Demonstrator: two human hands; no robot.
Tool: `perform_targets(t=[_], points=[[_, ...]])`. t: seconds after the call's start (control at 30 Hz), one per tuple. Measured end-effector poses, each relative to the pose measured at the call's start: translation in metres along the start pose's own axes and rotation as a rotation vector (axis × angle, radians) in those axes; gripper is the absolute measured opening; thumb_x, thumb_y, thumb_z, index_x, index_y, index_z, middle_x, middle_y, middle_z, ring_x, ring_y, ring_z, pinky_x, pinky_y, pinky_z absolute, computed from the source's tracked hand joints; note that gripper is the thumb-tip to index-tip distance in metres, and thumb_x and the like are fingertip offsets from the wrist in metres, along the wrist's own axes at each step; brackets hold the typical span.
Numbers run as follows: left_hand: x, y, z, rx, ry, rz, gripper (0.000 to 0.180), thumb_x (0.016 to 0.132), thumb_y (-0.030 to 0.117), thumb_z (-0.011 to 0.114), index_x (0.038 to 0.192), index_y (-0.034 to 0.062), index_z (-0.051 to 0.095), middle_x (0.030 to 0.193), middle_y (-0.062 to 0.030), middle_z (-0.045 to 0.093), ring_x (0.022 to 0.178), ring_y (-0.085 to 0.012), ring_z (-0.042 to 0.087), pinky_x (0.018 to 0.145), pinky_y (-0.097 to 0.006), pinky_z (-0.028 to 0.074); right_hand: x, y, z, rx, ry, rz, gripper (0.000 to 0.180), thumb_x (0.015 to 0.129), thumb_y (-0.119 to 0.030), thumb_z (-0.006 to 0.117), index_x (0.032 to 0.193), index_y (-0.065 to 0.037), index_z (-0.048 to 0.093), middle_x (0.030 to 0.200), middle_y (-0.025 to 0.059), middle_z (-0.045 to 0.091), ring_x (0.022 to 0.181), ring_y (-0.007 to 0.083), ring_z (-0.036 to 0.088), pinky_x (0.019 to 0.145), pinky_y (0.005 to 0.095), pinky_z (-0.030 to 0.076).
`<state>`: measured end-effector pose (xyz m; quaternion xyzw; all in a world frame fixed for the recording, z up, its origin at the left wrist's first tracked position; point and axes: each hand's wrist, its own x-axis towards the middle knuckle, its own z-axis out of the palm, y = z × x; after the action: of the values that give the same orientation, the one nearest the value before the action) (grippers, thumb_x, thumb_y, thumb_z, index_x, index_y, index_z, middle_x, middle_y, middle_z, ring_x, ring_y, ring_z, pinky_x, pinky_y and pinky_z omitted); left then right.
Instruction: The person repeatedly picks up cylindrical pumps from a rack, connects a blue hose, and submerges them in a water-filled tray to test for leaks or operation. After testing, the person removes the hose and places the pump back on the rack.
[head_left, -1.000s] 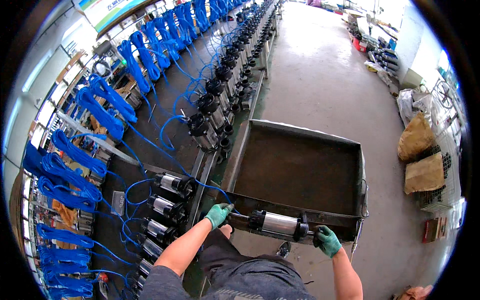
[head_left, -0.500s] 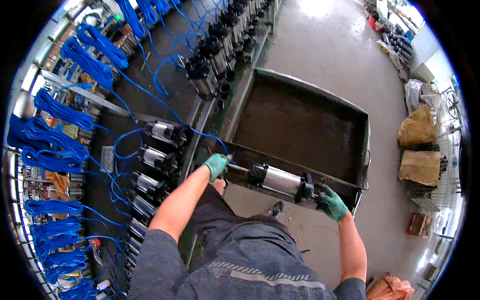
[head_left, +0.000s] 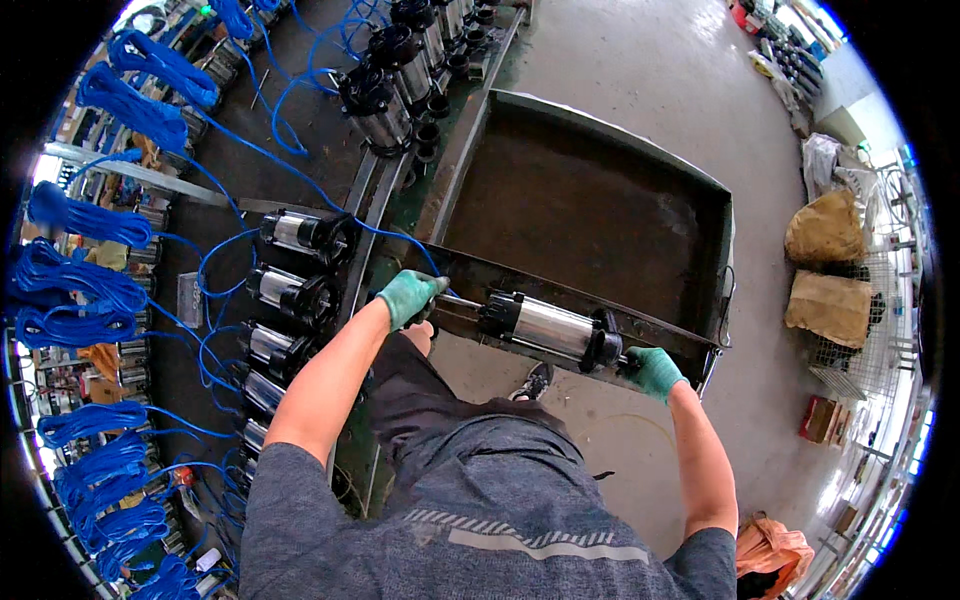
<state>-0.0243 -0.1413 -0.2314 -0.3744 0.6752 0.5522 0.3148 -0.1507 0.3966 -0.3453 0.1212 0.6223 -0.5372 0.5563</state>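
We've got just one pump (head_left: 552,329) at one tray (head_left: 590,190), left hand (head_left: 411,297) gripping one end, right hand (head_left: 655,373) gripping the other.

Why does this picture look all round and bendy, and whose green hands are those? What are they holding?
There's no robot here! A person wears a wide fisheye camera on their head, looking down, so straight edges bend. The left hand and right hand wear green gloves. Between them they hold a silver cylinder with black ends, one hand at each end. Beyond it is a big, shallow metal tray. To the left, similar cylinders lie on their sides on a dark surface, with loops of blue cable farther left.
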Motion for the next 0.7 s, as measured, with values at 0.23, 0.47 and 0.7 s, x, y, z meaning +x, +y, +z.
perform_targets(t=[0.23,0.47,0.7], points=[[0.018,-0.065,0.015,-0.233,0.047,0.736,0.042,0.103,0.035,0.066,0.132,0.0047,0.066,0.123,-0.0075,0.068,0.11,-0.0149,0.061,0.093,-0.03,0.051,0.004,0.017,0.005,-0.555,0.128,-0.349,0.015,0.092,-0.01,0.075,0.106,-0.006,0.073,0.082,0.0033,0.069,0.075,0.0113,0.049,0.071,0.0325,0.049],[0.037,-0.063,0.003,-0.257,0.148,0.409,0.032,0.105,0.033,0.063,0.126,0.0077,0.063,0.086,-0.0015,0.066,0.073,-0.012,0.06,0.064,-0.028,0.05,-0.028,-0.015,0.04,-0.778,0.222,-0.328,0.017,0.092,-0.01,0.076,0.109,-0.007,0.073,0.08,0.009,0.067,0.073,0.0137,0.05,0.071,0.0333,0.05],[0.017,-0.072,-0.042,-0.334,0.395,0.231,0.024,0.106,0.037,0.059,0.102,0.0131,0.061,0.064,0.0043,0.05,0.049,-0.0094,0.043,0.042,-0.028,0.036,-0.037,-0.024,0.051,-0.752,0.239,-0.337,0.016,0.093,-0.009,0.074,0.108,-0.005,0.072,0.081,0.0062,0.067,0.075,0.0124,0.049,0.072,0.0324,0.05]])
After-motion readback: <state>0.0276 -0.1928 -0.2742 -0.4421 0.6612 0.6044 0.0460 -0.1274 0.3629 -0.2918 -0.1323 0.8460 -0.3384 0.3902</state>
